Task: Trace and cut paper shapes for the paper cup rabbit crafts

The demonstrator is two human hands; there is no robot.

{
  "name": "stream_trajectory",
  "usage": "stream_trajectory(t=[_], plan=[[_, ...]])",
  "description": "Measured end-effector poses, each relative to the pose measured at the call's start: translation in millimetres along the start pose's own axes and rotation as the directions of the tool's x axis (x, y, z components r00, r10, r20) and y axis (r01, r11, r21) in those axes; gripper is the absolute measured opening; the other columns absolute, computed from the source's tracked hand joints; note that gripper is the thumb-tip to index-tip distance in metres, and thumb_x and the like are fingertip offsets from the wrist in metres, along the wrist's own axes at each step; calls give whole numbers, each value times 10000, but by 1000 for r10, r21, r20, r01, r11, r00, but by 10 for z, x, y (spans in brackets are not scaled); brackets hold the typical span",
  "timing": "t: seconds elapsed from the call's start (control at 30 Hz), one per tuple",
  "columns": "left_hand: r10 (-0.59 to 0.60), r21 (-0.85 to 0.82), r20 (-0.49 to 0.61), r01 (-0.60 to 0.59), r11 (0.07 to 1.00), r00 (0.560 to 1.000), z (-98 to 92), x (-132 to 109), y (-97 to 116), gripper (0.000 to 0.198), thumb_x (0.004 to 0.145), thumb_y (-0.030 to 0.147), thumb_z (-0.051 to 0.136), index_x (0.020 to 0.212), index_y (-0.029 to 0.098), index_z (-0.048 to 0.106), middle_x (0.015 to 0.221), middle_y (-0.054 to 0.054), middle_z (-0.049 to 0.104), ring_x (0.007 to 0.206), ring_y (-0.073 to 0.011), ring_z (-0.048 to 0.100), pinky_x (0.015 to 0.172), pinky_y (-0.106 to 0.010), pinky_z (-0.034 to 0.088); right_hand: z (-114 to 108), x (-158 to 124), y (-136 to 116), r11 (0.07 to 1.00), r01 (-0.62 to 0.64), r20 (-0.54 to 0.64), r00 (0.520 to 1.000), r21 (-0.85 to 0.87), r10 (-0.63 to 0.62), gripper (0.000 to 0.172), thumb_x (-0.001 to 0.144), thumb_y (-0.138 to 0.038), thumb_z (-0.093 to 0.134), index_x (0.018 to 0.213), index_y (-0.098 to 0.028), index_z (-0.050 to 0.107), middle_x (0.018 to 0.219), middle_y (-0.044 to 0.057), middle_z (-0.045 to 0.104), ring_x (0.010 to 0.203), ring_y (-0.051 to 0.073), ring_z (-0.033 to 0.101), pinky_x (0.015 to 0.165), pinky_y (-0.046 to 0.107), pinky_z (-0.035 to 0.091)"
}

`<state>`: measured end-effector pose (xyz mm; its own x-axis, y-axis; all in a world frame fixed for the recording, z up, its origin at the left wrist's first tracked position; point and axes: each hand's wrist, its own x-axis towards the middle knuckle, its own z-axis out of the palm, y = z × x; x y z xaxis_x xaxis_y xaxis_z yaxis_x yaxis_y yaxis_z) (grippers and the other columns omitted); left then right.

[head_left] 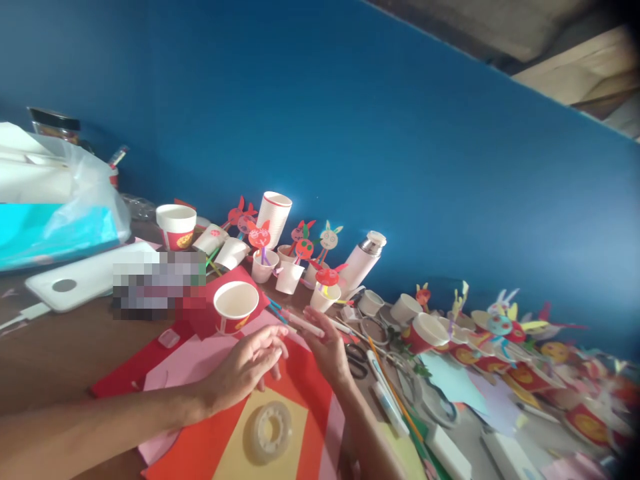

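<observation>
My left hand [253,359] hovers over the sheets of colored paper, just in front of a red-and-white paper cup [236,305]. Its fingers are loosely bent and apart, with nothing in them. A pale pen-like stick [306,324] lies between the thumb and fingers of my right hand [326,347], its far end pointing left. Below both hands, a roll of clear tape [271,432] rests flat on a yellow sheet [235,450]. Orange-red paper [187,450] and pink paper [175,370] are spread underneath. Blue pens [277,312] lie beyond the fingertips.
Small cups with paper animal figures [260,237] stand along the blue wall, beside stacked cups [274,217] and a thermos [365,263]. Scissors [357,360], pencils and markers [387,407] lie right. More decorated cups [530,373] crowd the far right. A white power bank [80,280] lies left.
</observation>
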<state>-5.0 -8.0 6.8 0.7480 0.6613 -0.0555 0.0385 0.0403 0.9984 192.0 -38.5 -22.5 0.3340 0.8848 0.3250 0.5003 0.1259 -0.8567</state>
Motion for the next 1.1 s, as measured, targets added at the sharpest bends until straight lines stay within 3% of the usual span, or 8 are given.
stream_trajectory(t=[0.07,0.17,0.27,0.43,0.63,0.87,1.1], plan=[[-2,8,25,2,1000,1000,-11,24,-55,399,842,455,441,1124,173,426,892,-40,541,682,-138,547,485,-216,407,-89,6,15,989,44,6,999,-144,-44,373,770,-237,578,1141,-212,585,1113,64,654,981,220,610,794,309,497],[-24,12,62,23,1000,998,-26,40,-94,312,849,421,434,1012,158,472,822,-25,550,645,-123,545,487,-210,397,-264,4,51,924,103,18,994,-367,-104,222,812,-237,531,1002,-228,647,998,43,675,928,208,602,821,307,445],[-37,7,77,37,999,996,-33,36,-84,278,843,395,437,948,143,490,766,-15,552,603,-109,534,471,-199,378,-387,-2,135,812,114,1,990,-573,-139,235,853,-206,451,906,-217,679,932,65,684,870,231,586,801,352,402],[-59,47,114,54,997,992,-50,15,-54,244,840,350,427,923,135,505,752,-24,576,578,-100,523,444,-184,371,-414,3,320,609,103,-7,984,-787,-175,279,823,-144,456,1000,-211,662,1019,101,677,909,270,569,752,370,387],[-66,7,88,65,998,994,-51,48,-143,190,814,290,420,894,140,506,684,-15,584,507,-91,510,399,-173,359,-428,16,417,473,132,30,976,-871,-217,260,824,-180,474,1001,-218,661,817,107,659,762,282,584,625,354,399],[-36,-22,98,39,999,994,-69,70,-233,168,796,238,417,877,130,517,663,-23,595,476,-85,514,393,-174,375,-475,44,527,491,194,45,953,-849,-299,168,825,-261,478,818,-212,639,789,91,672,711,275,604,550,327,407],[-30,-24,86,32,999,996,-67,62,-215,170,810,270,443,885,133,511,651,-11,585,478,-77,511,411,-166,368,-519,13,548,490,206,56,952,-847,-302,216,847,-258,452,907,-224,656,821,86,679,756,280,609,580,343,407]])
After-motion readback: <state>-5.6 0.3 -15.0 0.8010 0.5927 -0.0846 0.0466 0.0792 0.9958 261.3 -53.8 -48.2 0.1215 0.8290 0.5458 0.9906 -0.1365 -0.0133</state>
